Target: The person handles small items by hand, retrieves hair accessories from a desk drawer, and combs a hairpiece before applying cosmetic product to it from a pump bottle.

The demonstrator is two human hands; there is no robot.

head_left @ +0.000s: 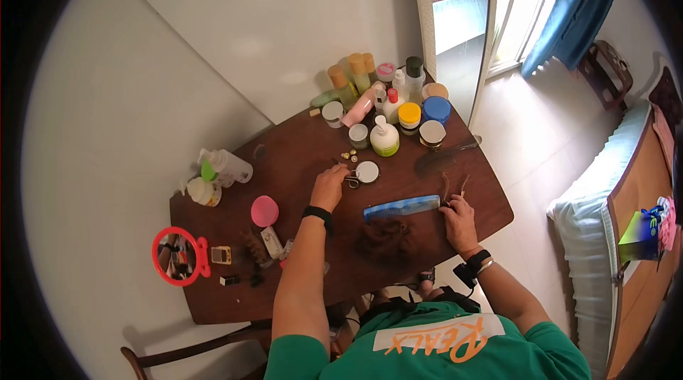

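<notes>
Dark brown wood tops the table (pixel 284 156), set against a pale wall (pixel 178 95). Near its front, the blue comb (pixel 403 206) lies just beside a tuft of brown hair (pixel 388 239); it looks light, stiff and smooth, perhaps slippery, so its solid spine seems the surest hold, sparing the thin teeth. By the comb's right end, the right hand (pixel 461 225) bends its fingers; whether they grip it, I cannot tell. The left hand (pixel 329 188) curls at what look like small scissors (pixel 352 182), its grip equally unclear.
</notes>
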